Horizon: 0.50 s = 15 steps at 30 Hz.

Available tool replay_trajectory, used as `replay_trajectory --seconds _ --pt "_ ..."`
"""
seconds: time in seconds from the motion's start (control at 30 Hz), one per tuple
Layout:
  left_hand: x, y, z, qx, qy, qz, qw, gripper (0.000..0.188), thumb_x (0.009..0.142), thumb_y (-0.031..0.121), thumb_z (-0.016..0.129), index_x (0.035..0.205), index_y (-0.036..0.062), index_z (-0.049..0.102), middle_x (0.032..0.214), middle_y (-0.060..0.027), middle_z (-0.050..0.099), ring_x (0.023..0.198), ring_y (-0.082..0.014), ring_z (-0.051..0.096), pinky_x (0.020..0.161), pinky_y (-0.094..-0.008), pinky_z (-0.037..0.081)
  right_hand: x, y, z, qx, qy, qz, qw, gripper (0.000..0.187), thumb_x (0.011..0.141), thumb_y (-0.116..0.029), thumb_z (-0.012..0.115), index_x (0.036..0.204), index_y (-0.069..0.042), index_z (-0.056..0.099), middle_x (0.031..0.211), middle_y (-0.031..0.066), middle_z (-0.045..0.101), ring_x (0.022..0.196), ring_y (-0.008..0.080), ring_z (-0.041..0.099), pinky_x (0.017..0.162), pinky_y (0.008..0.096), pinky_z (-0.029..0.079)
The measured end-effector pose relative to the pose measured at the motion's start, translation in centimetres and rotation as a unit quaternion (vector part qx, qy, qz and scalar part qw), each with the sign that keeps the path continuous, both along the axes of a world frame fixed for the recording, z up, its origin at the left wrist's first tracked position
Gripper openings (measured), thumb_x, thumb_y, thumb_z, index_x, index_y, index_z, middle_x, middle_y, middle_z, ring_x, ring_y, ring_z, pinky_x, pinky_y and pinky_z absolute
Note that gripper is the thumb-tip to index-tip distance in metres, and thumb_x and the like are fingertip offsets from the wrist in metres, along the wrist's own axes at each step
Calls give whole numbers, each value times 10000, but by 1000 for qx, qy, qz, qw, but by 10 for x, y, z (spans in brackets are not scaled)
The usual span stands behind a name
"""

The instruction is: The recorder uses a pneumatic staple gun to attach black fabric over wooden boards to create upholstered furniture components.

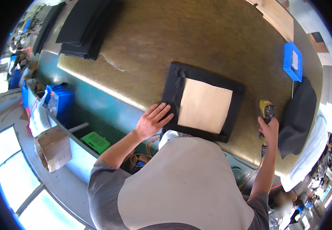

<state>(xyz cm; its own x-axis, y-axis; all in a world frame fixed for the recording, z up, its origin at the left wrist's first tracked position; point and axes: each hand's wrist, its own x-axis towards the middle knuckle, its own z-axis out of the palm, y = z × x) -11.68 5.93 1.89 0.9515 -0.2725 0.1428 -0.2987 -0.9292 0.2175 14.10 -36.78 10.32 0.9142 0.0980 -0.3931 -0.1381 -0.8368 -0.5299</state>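
A square panel lies on the brown worktable (154,42), close to my body. Its black fabric (212,74) is folded over the edges, framing a bare plywood board (205,105) in the middle. My left hand (154,119) rests with fingers stretched out on the panel's left edge, holding nothing. To the right of the panel, my right hand (269,128) grips a yellow and black air staple gun (267,109), apart from the fabric. An air hose (250,167) runs down from the gun's handle.
Black sheets (82,27) are stacked at the far left. On the right are loose black fabric (300,115), a blue bin (292,61) and plywood pieces (277,17). A green crate (95,142), blue bin (61,100) and cardboard box (53,147) stand beyond the table's left edge.
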Motion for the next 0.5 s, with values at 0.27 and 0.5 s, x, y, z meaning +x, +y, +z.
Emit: replay_trajectory --seconds 0.27,0.5 --pt "55 9 131 -30 -5 -64 997 486 750 86 743 1228 14 685 1281 -185 688 1206 -374 661 1014 -466 540 -10 -44 -30 85 16 -48 995 287 866 -215 752 823 51 654 583 62 605 474 150 614 473 320 473" --pt "138 69 154 -420 90 198 881 281 953 165 757 1169 1 687 1002 -28 713 939 -103 650 843 -278 537 -11 -34 -27 108 10 -32 994 309 867 -225 767 823 49 631 603 71 617 472 164 616 483 334 482"
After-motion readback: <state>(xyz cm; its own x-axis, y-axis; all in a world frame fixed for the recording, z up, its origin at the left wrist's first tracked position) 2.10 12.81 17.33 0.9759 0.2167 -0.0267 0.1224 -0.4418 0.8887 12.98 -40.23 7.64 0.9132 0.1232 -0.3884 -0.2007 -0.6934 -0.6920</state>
